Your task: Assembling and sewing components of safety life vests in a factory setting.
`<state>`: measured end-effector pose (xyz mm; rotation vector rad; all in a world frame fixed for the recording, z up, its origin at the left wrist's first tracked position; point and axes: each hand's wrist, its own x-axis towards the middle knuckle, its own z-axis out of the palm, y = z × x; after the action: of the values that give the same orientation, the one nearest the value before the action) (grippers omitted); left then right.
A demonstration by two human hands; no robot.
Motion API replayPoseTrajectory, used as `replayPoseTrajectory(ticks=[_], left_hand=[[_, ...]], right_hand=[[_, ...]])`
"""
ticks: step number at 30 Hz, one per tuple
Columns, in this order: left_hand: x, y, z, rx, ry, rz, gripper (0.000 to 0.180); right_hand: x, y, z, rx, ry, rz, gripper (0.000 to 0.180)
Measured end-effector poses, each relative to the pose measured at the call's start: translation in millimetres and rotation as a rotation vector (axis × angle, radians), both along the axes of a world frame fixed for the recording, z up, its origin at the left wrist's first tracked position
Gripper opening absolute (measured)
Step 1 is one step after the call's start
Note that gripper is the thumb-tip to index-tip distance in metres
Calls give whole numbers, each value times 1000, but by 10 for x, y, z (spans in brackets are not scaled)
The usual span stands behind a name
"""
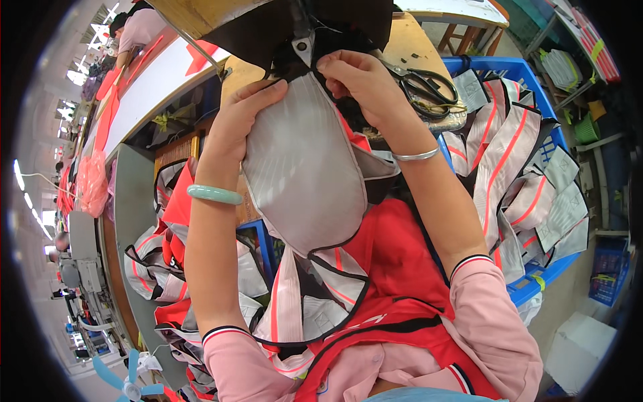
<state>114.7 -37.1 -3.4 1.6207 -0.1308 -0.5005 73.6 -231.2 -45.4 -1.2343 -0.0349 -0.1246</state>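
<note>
At the left, grey-and-red pieces (144, 264) are heaped. The upper left edge of the grey panel (305, 161) is held by the left hand (249, 114), thumb laid on top; whether the fingers beneath are pressed together cannot be told. The panel is spread between the hands, its top near the metal tip (303, 48) of the machine (351, 27) — its edge could be skewed by an uneven pull. Dark material beside the tip appears pinched by thumb and forefinger of the right hand (355, 79); a fingertip could be caught there. The scissors (429, 94) lie just beside — they could be knocked by the wrist. Farther right, strips (506, 154) could be spilled from the overfull crate (553, 276) by a bump.
</note>
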Motion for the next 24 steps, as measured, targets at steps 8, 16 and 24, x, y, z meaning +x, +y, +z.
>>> replayPoseTrajectory(ticks=[8,16,24], left_hand=[[-2,-45,-5,-79,41,22,28],[-103,43,192,401,-241,-374,34],[-264,-532,131,465,-168,-852,30]], right_hand=[[30,-25,-30,146,22,-27,17],[-708,242,328,-1161,-930,-228,12],[-925,558,299,-1832,-542,231,21]])
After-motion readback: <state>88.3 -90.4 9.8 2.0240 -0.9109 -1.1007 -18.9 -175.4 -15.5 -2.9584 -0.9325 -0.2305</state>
